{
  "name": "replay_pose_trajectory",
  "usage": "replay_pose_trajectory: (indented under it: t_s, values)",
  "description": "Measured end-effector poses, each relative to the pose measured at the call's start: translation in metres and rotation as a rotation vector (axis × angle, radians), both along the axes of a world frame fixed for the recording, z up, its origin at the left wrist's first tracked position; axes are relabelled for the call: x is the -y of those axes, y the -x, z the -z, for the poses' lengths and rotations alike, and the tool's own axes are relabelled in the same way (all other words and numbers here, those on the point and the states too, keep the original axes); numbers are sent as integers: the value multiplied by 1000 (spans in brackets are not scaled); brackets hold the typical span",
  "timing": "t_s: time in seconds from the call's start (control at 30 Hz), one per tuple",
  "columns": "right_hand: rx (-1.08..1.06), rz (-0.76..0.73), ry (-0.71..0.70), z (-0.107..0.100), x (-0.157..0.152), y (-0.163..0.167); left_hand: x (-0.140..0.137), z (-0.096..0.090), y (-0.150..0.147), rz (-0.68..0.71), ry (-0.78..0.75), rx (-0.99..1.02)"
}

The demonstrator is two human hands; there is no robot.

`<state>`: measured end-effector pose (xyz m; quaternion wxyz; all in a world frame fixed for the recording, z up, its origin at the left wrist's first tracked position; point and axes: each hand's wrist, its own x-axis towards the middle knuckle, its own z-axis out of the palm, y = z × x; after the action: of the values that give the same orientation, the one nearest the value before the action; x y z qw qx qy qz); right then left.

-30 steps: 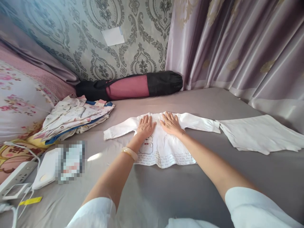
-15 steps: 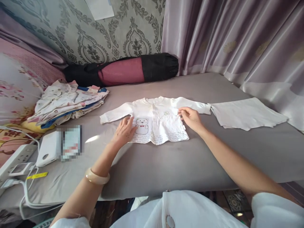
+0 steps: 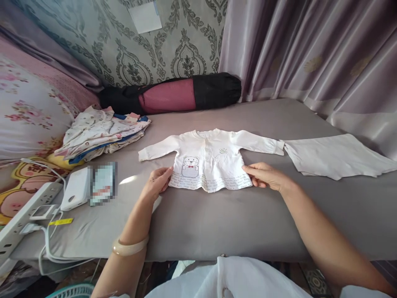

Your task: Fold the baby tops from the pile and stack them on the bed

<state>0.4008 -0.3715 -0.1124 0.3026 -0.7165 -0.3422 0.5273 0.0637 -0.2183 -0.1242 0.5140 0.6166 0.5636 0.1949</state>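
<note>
A small white long-sleeved baby shirt point(image 3: 214, 165) lies spread front up, with a bear print on one side, a bee on the other and lettering along the hem. My left hand point(image 3: 157, 181) pinches its left side edge just above the hem. On the opposite side edge, my right hand point(image 3: 263, 176) grips the cloth between thumb and fingers. Both sleeves stretch outward, lying flat. The cuff on the right touches a pair of plain white folded pants point(image 3: 335, 155).
A stack of folded clothes point(image 3: 104, 134) lies at the left. Nearer are a white power bank point(image 3: 76, 188), a blurred-out flat item point(image 3: 103, 184) and a power strip point(image 3: 27, 211) with cables. A black and pink rolled bag point(image 3: 170, 95) rests along the wall. Curtains hang at right.
Both hands have shifted from lying on the shirt's front to gripping its side edges near the hem. The shirt's lower part is now smoother and flatter. The view has swung slightly left.
</note>
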Motion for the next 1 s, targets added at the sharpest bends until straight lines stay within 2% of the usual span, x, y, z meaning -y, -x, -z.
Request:
replay_pose_trajectory:
  t_s: [0.1,0.2,0.3,0.4,0.5,0.63,0.73,0.8,0.87,0.9,1.0]
  values:
    - [-29,-69,-5,-1,1,-3,-3,1,6,47,87,75]
    - [21,-55,23,-3,1,-5,-4,2,9,38,82,69]
    - [134,-23,74,-5,1,-4,-5,4,12,30,-69,0]
    - [247,-35,62,-6,1,-1,-6,6,14,102,-227,-136]
    - [349,-77,-1,-4,2,1,-7,5,16,156,-296,-223]
    - [477,-147,18,1,7,-6,-8,4,18,181,-330,-296]
    - [680,-136,-8,2,10,-9,-7,3,17,167,-484,-351]
    - [835,-73,-111,0,9,-1,-3,-1,11,230,-626,-324]
    - [869,-85,-299,-3,7,17,5,-6,0,420,-689,-240]
    - [816,-145,-409,-5,6,28,10,-9,-7,544,-687,-197]
    - [671,-496,-649,-10,4,60,25,-16,-29,840,-675,-184]
